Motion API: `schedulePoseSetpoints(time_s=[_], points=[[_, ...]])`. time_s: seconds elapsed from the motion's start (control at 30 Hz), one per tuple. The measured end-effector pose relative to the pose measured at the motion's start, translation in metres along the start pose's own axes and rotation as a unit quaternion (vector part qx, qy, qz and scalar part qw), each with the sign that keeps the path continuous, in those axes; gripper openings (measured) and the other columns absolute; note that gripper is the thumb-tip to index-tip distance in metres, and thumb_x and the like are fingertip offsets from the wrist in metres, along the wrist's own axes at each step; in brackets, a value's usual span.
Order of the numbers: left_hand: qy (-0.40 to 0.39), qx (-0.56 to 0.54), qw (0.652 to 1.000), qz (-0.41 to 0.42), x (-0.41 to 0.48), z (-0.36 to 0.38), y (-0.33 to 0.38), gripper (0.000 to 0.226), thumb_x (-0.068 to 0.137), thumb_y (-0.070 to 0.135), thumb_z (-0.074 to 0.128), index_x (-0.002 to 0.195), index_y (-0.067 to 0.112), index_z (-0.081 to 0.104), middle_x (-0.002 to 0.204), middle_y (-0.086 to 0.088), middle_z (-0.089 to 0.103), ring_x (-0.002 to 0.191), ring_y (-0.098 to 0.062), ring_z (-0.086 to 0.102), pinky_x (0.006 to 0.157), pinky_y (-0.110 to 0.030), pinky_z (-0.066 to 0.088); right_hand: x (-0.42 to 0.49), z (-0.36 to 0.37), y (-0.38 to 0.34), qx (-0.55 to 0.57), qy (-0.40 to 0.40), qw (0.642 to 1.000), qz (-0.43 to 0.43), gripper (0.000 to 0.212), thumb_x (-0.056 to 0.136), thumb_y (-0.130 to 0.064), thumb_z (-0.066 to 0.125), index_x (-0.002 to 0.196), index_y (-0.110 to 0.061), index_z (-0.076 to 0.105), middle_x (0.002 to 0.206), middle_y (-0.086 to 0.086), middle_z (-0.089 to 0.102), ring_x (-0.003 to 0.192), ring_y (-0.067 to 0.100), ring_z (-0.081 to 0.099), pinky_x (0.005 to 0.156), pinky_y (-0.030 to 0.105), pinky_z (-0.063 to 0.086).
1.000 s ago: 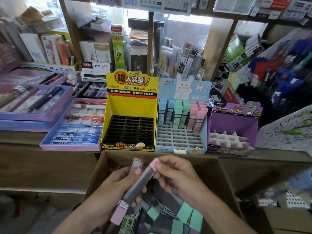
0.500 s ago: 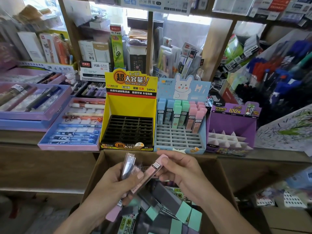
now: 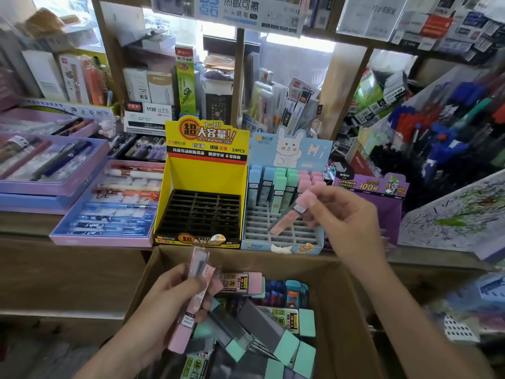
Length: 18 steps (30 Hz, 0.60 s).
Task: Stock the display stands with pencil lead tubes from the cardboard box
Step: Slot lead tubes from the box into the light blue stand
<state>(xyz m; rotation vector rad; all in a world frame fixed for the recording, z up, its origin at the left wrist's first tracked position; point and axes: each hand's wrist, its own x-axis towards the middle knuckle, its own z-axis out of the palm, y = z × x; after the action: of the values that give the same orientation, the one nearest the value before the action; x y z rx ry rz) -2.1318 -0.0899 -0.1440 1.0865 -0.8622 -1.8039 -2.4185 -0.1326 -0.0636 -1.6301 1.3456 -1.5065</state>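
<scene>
Pinching pink lead tube (image 3: 284, 218) by top cap, right hand (image 3: 349, 222) has fingertips clamped on it; tube slants down-left from grip, lower end over grey grid of blue rabbit stand (image 3: 289, 149). Left hand (image 3: 166, 307) curled round other pink tubes (image 3: 188, 315) above cardboard box (image 3: 338, 291).

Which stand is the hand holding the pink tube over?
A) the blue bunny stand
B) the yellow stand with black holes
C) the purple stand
A: the right hand pinches the pink tube, tilted, over the grey grid of the blue bunny stand, while the left hand grips spare tubes above the cardboard box.
</scene>
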Motion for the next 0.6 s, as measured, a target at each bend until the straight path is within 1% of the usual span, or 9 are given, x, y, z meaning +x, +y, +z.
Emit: schedulePoseSetpoints(time_s=[0.03,0.1,0.17,0.27,0.37,0.43,0.5,0.6], points=[[0.0,-0.007,1.0,-0.002,0.0,0.0,0.0,0.03,0.085,0.006,0.066,0.112,-0.005,0.062,0.073,-0.02,0.065,0.053,-0.022,0.056,0.045,-0.029,0.045,0.007,-0.004,0.001,-0.025,0.015,0.999,-0.017,0.012,0.093,-0.02,0.074,0.103,-0.026,0.077,0.087,0.0,0.076,0.075,0.02,0.074,0.065,0.026,0.061],[-0.001,-0.019,1.0,-0.004,-0.001,0.001,0.001,0.035,0.08,0.01,0.068,0.112,-0.003,0.064,0.075,-0.021,0.066,0.055,-0.023,0.057,0.046,-0.03,0.047,0.019,-0.009,0.005,-0.086,0.032,0.995,-0.05,0.014,0.093,-0.016,0.075,0.107,-0.018,0.076,0.091,-0.004,0.077,0.079,0.014,0.074,0.071,0.022,0.06],[0.001,-0.026,1.0,-0.004,-0.002,0.0,0.002,0.035,0.08,0.01,0.069,0.112,-0.003,0.065,0.074,-0.022,0.065,0.055,-0.023,0.057,0.046,-0.03,0.047,0.029,-0.011,0.009,-0.134,0.035,0.988,-0.071,0.017,0.094,-0.013,0.074,0.111,-0.011,0.076,0.094,-0.003,0.076,0.083,0.01,0.073,0.075,0.02,0.059],[0.003,-0.028,1.0,-0.005,-0.001,-0.003,0.001,0.035,0.079,0.011,0.072,0.111,-0.002,0.066,0.077,-0.023,0.064,0.058,-0.024,0.057,0.047,-0.03,0.048,0.039,-0.01,0.015,-0.185,0.036,0.977,-0.096,0.019,0.094,-0.012,0.075,0.113,-0.008,0.076,0.093,-0.001,0.075,0.083,0.01,0.072,0.077,0.019,0.059],[0.004,-0.03,1.0,-0.007,-0.001,-0.005,0.001,0.03,0.079,0.012,0.074,0.106,0.002,0.071,0.082,-0.023,0.066,0.061,-0.025,0.059,0.048,-0.031,0.048,0.041,-0.005,0.021,-0.21,0.028,0.97,-0.122,0.019,0.093,-0.013,0.076,0.112,-0.008,0.077,0.088,-0.003,0.074,0.08,0.006,0.07,0.076,0.017,0.059],[0.004,-0.029,1.0,-0.007,-0.001,-0.006,0.001,0.024,0.079,0.013,0.074,0.102,0.006,0.074,0.083,-0.023,0.067,0.062,-0.025,0.06,0.049,-0.031,0.049,0.041,-0.004,0.025,-0.228,0.017,0.964,-0.134,0.018,0.093,-0.014,0.076,0.11,-0.011,0.078,0.087,-0.004,0.074,0.081,0.004,0.07,0.076,0.021,0.06],[0.002,-0.027,1.0,-0.007,-0.001,-0.007,0.001,0.021,0.08,0.014,0.075,0.101,0.008,0.075,0.084,-0.023,0.068,0.063,-0.025,0.061,0.051,-0.031,0.05,0.042,-0.006,0.027,-0.241,0.005,0.96,-0.14,0.015,0.093,-0.015,0.077,0.107,-0.014,0.079,0.087,-0.005,0.075,0.08,0.006,0.071,0.075,0.029,0.061],[0.004,-0.028,1.0,-0.006,0.0,-0.007,0.001,0.02,0.079,0.014,0.075,0.099,0.008,0.076,0.083,-0.023,0.068,0.062,-0.025,0.061,0.05,-0.031,0.049,0.044,-0.008,0.029,-0.261,-0.01,0.954,-0.145,0.012,0.094,-0.017,0.075,0.105,-0.015,0.08,0.088,-0.001,0.077,0.079,0.016,0.071,0.072,0.044,0.06]])
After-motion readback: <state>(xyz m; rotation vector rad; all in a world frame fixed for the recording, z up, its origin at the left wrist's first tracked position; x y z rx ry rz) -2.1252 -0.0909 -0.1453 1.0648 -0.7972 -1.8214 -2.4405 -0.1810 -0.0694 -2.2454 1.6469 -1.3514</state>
